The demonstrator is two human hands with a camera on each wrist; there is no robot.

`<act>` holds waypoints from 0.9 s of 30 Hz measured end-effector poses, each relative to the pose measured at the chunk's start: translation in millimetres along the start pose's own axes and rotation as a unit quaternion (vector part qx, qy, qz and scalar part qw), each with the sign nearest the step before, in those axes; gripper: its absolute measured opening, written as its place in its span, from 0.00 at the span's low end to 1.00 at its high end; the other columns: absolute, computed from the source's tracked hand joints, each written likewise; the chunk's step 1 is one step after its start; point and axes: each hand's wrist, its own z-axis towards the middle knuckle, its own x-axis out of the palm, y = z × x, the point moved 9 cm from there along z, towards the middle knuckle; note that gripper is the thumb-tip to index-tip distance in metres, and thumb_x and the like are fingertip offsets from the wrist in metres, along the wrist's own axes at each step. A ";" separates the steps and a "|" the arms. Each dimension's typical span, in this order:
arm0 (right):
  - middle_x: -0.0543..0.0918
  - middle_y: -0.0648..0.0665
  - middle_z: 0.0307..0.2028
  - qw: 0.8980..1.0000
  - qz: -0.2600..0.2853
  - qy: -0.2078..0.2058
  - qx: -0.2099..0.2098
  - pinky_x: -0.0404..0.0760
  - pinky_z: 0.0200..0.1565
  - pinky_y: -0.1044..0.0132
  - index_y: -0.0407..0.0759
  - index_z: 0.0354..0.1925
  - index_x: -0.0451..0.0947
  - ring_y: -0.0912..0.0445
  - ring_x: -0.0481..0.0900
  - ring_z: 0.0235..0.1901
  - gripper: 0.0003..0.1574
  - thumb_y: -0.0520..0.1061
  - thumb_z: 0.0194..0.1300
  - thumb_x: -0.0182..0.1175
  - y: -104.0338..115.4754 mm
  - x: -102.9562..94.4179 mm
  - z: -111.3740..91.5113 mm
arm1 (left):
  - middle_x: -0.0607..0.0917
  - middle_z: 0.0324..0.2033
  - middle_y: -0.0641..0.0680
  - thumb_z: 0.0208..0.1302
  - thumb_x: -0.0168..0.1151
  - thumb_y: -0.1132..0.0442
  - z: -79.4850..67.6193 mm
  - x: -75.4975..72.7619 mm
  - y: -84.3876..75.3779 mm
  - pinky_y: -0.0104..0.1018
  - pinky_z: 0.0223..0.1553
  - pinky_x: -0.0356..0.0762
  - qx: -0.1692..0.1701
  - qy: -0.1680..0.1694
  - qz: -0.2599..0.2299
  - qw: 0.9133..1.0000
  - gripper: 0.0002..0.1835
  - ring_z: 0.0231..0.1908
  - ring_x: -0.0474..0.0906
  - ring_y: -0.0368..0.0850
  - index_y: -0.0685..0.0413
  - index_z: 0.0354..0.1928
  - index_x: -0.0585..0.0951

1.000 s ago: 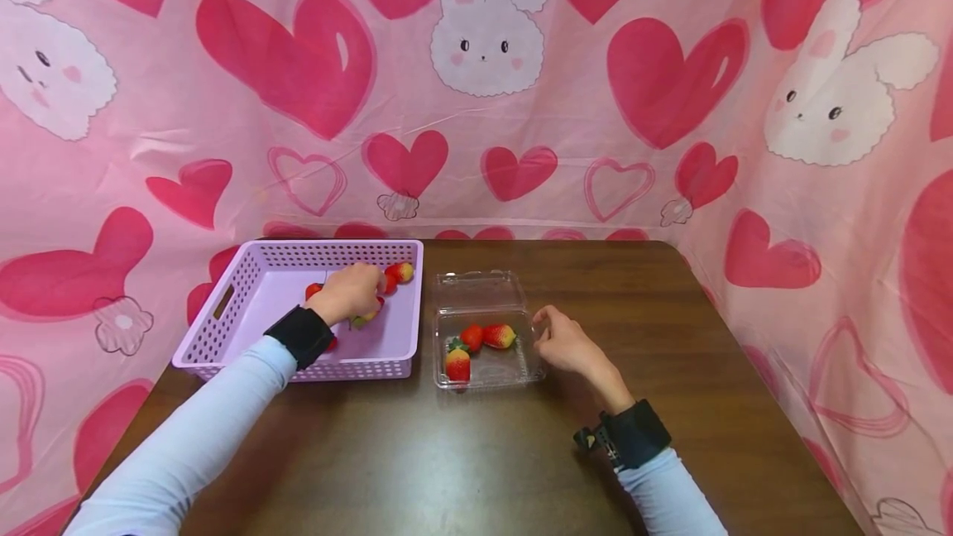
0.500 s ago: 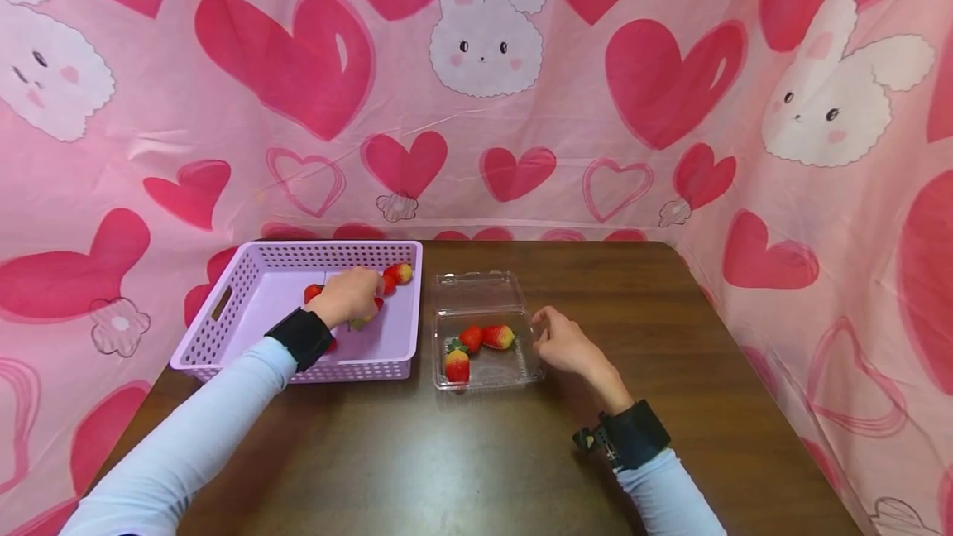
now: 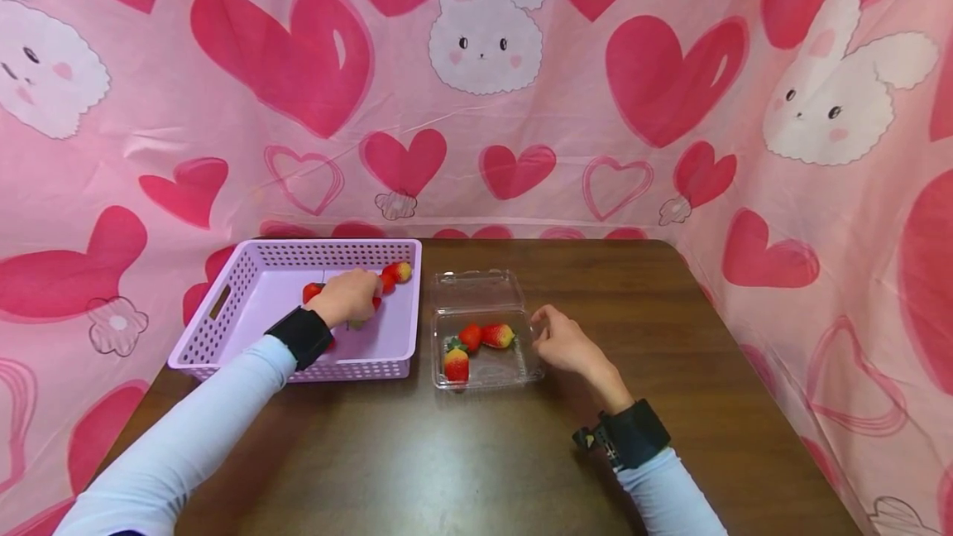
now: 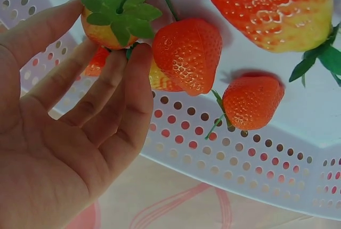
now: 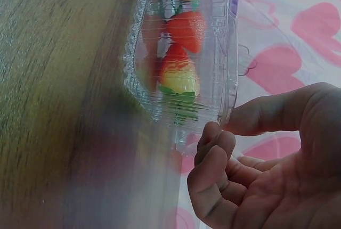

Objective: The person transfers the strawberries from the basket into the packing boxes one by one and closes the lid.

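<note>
My left hand is down in a lilac plastic basket. In the left wrist view, its thumb and curled fingers hold a strawberry by its sides, green leaves toward the camera. Close by lie a red strawberry, a smaller strawberry and a large yellow-tipped one. My right hand pinches the right edge of a clear hinged plastic box between thumb and forefinger. Inside the box are three strawberries, one of them a red and yellow strawberry. Its lid lies back, away from me.
The basket and box stand side by side on a dark brown wooden table. Behind and beside the table hangs a pink curtain with hearts and rabbits. The basket's perforated walls rise around the left hand.
Both hands stay almost in place. The left fingers shift slightly at the strawberry in the basket, and the head view drifts a little. The box and its strawberries have not moved.
</note>
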 end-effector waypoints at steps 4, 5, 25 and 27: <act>0.76 0.42 0.28 1.000 0.004 0.003 0.000 0.73 0.27 0.62 0.35 0.59 0.72 0.51 0.73 0.25 0.24 0.33 0.66 0.62 0.3 -0.3 0.1 | 0.81 0.31 0.58 0.61 0.69 0.71 0.6 0.4 0.1 0.47 0.32 0.74 0.001 0.004 0.002 1.000 0.03 0.33 0.77 0.57 0.55 0.33 0.85; 0.76 0.42 0.28 1.000 0.004 0.004 0.001 0.74 0.27 0.62 0.35 0.59 0.72 0.51 0.73 0.25 0.24 0.33 0.67 0.62 0.2 -0.3 0.2 | 0.81 0.31 0.58 0.60 0.68 0.71 0.9 0.4 0.2 0.47 0.32 0.74 0.001 0.004 0.004 1.000 0.04 0.33 0.77 0.57 0.54 0.32 0.85; 0.76 0.42 0.28 1.000 0.010 0.002 0.001 0.74 0.28 0.61 0.35 0.60 0.72 0.51 0.73 0.25 0.24 0.32 0.67 0.62 -0.8 1.3 -0.9 | 0.80 0.31 0.58 0.61 0.66 0.71 -1.7 -1.9 -6.0 0.48 0.34 0.73 0.018 -0.009 0.009 1.000 0.04 0.35 0.76 0.57 0.55 0.32 0.84; 0.76 0.42 0.28 1.000 0.009 0.001 0.000 0.73 0.28 0.61 0.35 0.59 0.72 0.51 0.73 0.25 0.24 0.32 0.66 0.62 -0.2 0.3 -1.2 | 0.80 0.30 0.57 0.61 0.65 0.71 -2.4 -5.9 -9.3 0.48 0.33 0.73 0.024 -0.019 0.008 1.000 0.05 0.34 0.76 0.57 0.54 0.30 0.83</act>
